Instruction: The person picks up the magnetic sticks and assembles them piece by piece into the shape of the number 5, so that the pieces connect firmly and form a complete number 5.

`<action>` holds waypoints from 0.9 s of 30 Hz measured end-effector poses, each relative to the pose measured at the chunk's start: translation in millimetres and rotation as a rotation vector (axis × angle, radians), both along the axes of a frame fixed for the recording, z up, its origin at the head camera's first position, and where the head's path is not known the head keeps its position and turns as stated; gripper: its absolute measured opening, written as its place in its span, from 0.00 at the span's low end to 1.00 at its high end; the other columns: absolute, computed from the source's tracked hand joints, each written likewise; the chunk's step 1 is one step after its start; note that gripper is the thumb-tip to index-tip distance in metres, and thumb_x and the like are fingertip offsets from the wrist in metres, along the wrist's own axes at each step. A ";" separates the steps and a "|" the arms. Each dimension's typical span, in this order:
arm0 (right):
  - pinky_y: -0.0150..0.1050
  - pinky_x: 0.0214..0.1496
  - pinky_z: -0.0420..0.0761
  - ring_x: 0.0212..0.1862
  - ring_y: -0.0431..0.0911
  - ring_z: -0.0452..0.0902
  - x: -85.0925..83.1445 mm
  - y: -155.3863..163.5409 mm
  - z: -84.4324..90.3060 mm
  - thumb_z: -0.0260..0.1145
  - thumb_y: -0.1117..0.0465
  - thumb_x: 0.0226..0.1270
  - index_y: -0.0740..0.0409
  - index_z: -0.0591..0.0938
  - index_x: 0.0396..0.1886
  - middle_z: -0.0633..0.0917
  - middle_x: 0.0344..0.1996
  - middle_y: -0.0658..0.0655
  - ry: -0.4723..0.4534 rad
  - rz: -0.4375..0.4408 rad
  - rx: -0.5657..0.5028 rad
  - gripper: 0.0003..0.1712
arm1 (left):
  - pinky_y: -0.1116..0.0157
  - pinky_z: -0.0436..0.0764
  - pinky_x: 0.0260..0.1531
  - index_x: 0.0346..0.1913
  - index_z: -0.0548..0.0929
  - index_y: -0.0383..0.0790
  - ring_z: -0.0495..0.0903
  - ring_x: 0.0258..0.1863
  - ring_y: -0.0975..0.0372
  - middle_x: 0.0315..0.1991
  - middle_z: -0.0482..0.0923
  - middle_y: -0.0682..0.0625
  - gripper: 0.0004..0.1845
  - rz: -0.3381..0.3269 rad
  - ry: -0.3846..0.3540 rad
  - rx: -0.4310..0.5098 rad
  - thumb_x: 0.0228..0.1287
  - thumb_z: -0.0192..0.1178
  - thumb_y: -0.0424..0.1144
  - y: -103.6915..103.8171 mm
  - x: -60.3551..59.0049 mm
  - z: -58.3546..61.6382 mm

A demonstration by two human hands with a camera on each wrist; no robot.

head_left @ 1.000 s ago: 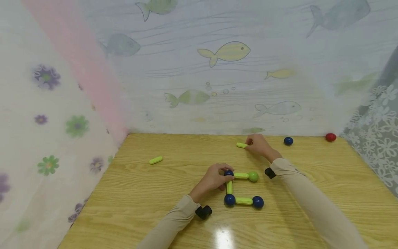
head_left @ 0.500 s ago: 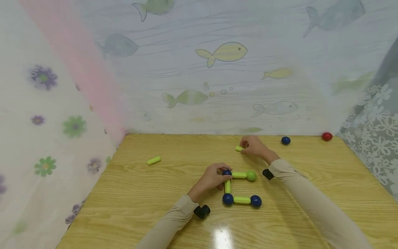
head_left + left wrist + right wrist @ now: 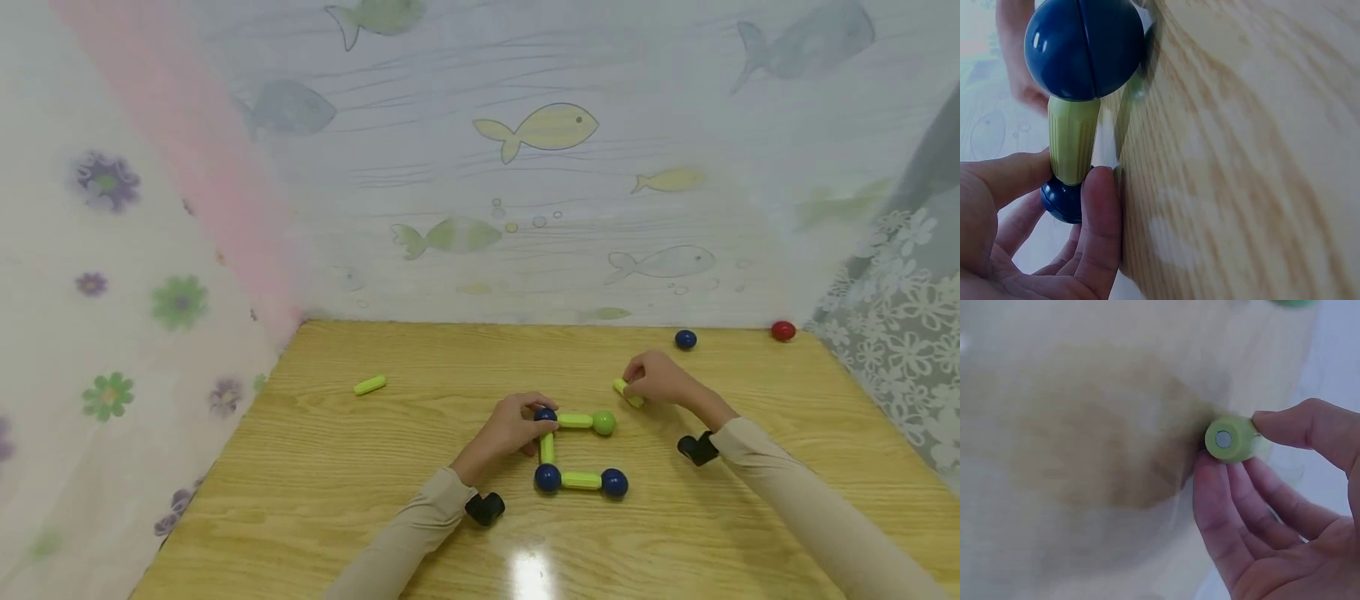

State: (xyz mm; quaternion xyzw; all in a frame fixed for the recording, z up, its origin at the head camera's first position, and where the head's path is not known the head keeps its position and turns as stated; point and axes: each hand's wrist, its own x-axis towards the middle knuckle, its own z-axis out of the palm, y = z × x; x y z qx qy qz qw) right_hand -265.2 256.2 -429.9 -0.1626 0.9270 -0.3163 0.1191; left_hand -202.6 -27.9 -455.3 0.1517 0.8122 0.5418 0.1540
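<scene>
On the wooden table a C-shaped frame of blue balls, a green ball (image 3: 603,422) and yellow-green magnetic rods lies flat. My left hand (image 3: 510,427) holds its upper-left blue ball (image 3: 545,414); in the left wrist view, thumb and fingers pinch that ball (image 3: 1061,201) and the end of the upright rod (image 3: 1074,140). Two more blue balls sit along the near side, one at the corner (image 3: 547,478), one at the free end (image 3: 614,483). Behind and right of the green ball, my right hand (image 3: 663,382) pinches a loose magnetic rod (image 3: 1232,439), its silver end disc showing.
Another yellow-green rod (image 3: 370,385) lies apart at the left of the table (image 3: 300,467). At the back right are a loose blue ball (image 3: 686,339) and a red ball (image 3: 783,331). Patterned cloth hangs behind the table and at both sides.
My right hand has brought the rod from the back of the table rightward and nearer, and the rod's angle has turned. The left hand stays on the frame's blue ball.
</scene>
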 end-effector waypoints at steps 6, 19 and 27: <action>0.39 0.27 0.80 0.27 0.45 0.76 49.8 16.6 -1.3 0.67 0.65 0.56 0.73 0.80 0.40 0.81 0.28 0.56 -0.127 -0.049 -0.135 0.15 | 0.65 0.80 0.16 0.51 0.82 0.41 0.78 0.15 0.57 0.45 0.75 0.47 0.14 0.006 0.003 0.004 0.62 0.64 0.38 0.4 -0.1 -2.1; 0.42 0.27 0.82 0.25 0.46 0.77 137.1 9.4 -3.1 0.65 0.67 0.56 0.72 0.77 0.40 0.80 0.26 0.55 -0.433 -0.099 -0.361 0.14 | 0.64 0.80 0.15 0.51 0.82 0.42 0.77 0.14 0.57 0.45 0.75 0.47 0.14 -0.004 0.016 0.001 0.62 0.64 0.38 0.5 -0.9 -1.6; 0.41 0.26 0.82 0.23 0.45 0.77 157.9 -18.0 -7.1 0.66 0.67 0.56 0.71 0.77 0.38 0.80 0.25 0.55 -0.446 -0.096 -0.425 0.12 | 0.64 0.80 0.16 0.51 0.82 0.41 0.78 0.15 0.57 0.44 0.76 0.48 0.14 0.009 0.005 0.021 0.63 0.63 0.36 3.7 -3.4 0.2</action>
